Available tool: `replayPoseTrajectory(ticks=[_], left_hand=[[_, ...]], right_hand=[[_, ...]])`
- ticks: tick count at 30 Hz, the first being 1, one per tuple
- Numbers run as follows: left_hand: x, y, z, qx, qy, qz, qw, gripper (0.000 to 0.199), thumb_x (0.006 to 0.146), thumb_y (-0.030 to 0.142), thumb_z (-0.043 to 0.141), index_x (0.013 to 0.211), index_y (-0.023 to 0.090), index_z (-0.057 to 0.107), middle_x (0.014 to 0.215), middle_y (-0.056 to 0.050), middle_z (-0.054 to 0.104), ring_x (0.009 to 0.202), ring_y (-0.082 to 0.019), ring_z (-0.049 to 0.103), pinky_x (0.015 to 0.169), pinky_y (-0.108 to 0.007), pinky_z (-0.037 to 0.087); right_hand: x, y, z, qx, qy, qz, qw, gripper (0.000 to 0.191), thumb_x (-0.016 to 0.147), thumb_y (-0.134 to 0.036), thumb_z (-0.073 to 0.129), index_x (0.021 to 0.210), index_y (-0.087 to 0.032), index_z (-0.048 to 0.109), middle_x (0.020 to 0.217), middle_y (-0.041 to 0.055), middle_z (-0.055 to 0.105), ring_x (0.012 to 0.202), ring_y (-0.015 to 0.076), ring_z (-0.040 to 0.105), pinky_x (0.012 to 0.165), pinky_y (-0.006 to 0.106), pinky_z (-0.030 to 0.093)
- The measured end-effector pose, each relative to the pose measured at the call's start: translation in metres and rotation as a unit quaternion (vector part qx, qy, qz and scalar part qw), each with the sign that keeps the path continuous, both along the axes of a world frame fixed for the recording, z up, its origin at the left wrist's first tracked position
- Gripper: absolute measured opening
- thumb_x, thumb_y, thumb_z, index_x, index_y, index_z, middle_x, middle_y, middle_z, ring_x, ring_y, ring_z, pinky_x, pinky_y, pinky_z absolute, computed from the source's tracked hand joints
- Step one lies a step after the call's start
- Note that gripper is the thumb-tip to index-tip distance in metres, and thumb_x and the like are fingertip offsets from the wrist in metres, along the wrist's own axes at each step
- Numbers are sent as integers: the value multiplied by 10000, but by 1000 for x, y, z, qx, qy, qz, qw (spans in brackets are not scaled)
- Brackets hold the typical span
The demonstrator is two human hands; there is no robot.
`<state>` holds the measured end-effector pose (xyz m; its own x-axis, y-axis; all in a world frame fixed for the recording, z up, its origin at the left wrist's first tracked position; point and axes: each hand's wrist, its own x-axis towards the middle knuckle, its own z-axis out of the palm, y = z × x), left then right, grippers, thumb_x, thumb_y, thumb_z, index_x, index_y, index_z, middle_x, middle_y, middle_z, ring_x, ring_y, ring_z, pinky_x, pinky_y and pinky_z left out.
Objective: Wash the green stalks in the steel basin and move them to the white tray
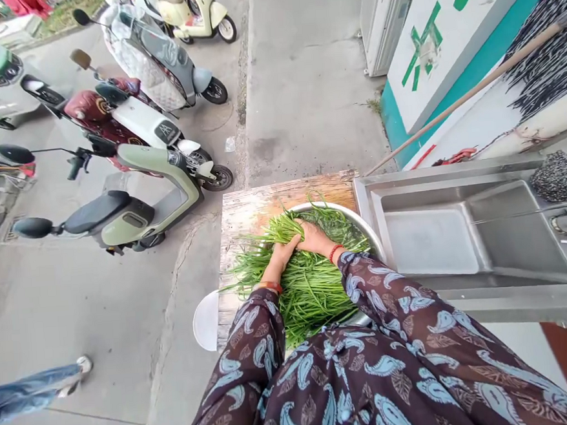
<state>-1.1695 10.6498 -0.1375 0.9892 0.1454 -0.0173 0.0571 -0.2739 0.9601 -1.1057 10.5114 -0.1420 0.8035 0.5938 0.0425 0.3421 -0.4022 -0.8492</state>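
Note:
A large heap of long green chives (313, 291) fills a round metal basin (369, 229) and spills over its left side. The basin stands on a worn wooden board (244, 209). My left hand (283, 251) grips the near-left side of a bunch of chives (284, 227) above the heap. My right hand (313, 237) closes round the same bunch from the right, the two hands touching or nearly so. Water with wet greens shows in the basin beyond my right hand. Parts of the fingers are hidden among the stalks.
To the right of the board is a steel sink (426, 241) with a dark mesh bundle (562, 177) at its far corner. A mop handle (469, 92) leans behind it. Parked scooters (137, 210) line the left. A white round object (207, 321) shows below the board's left edge. A person's leg (33, 388) is at lower left.

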Motion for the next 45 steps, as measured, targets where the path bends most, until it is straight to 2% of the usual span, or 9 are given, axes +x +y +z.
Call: replayPoseTrajectory(ticks=[6, 14, 18, 21, 27, 30, 36, 40, 45], left_hand=[[-16, -29, 82, -14, 16, 18, 1000, 716, 674, 597, 837, 1239, 188, 671, 1168, -154, 750, 1161, -370, 685, 1138, -626, 446], [-34, -78, 263, 49, -237, -42, 969, 740, 625, 532, 913, 1235, 207, 648, 1222, -89, 709, 1274, -342, 620, 1159, -540, 455], [-46, -92, 316, 65, -303, -49, 949, 753, 634, 515, 915, 1270, 232, 627, 1287, -41, 649, 1373, -364, 539, 1189, -559, 407], [-50, -91, 293, 54, -272, -36, 960, 734, 635, 496, 915, 1253, 217, 636, 1279, -62, 665, 1358, -366, 554, 1189, -561, 413], [-55, -93, 145, -8, -19, 15, 1000, 644, 662, 543, 860, 1155, 165, 688, 1153, -139, 747, 1194, -363, 668, 1148, -586, 447], [-59, -106, 111, -20, 17, 28, 999, 605, 693, 529, 831, 1168, 181, 691, 1183, -130, 746, 1215, -346, 660, 1156, -563, 442], [-41, -169, 175, 10, -78, -74, 994, 731, 648, 488, 894, 1261, 178, 646, 1293, -132, 695, 1262, -349, 626, 1157, -530, 445], [-17, -245, 228, -16, -172, -233, 957, 943, 634, 494, 923, 1456, 280, 512, 1495, -115, 551, 1456, -374, 446, 1202, -546, 395], [5, -332, 240, -71, -179, -360, 913, 816, 700, 512, 886, 1423, 332, 554, 1495, -80, 550, 1453, -378, 455, 1188, -556, 426]], right_hand=[[-23, -29, 59, 103, -43, -55, 992, 748, 690, -180, 756, 1388, -156, 489, 1346, 170, 642, 1208, 295, 640, 1077, 467, 499], [-57, -85, 239, 283, -180, -39, 941, 795, 739, -424, 828, 1392, -204, 431, 1335, 116, 638, 1268, 320, 615, 1118, 513, 496], [-71, -98, 296, 295, -237, -34, 925, 802, 765, -462, 802, 1399, -186, 395, 1425, 102, 579, 1356, 298, 549, 1187, 474, 443], [-72, -94, 274, 279, -214, -36, 935, 816, 741, -392, 829, 1411, -208, 400, 1431, 98, 584, 1333, 274, 569, 1167, 429, 469], [-69, -88, 119, 169, -27, -32, 985, 948, 659, -295, 871, 1475, -171, 404, 1426, 171, 586, 1320, 327, 586, 1146, 508, 466], [-76, -97, 84, 162, -3, -40, 986, 1036, 590, -275, 905, 1488, -151, 403, 1520, 208, 492, 1431, 345, 479, 1210, 505, 388], [-77, -149, 133, 275, -23, -169, 946, 785, 657, -443, 858, 1328, -189, 541, 1293, 135, 673, 1192, 287, 651, 1062, 449, 533], [-77, -216, 172, 418, -5, -280, 864, 665, 733, -543, 775, 1262, -190, 581, 1233, 110, 702, 1116, 252, 683, 1020, 443, 567], [-82, -316, 167, 528, 4, -389, 755, 499, 807, -498, 665, 1223, -223, 640, 1185, 43, 723, 1160, 240, 678, 1031, 431, 565]])
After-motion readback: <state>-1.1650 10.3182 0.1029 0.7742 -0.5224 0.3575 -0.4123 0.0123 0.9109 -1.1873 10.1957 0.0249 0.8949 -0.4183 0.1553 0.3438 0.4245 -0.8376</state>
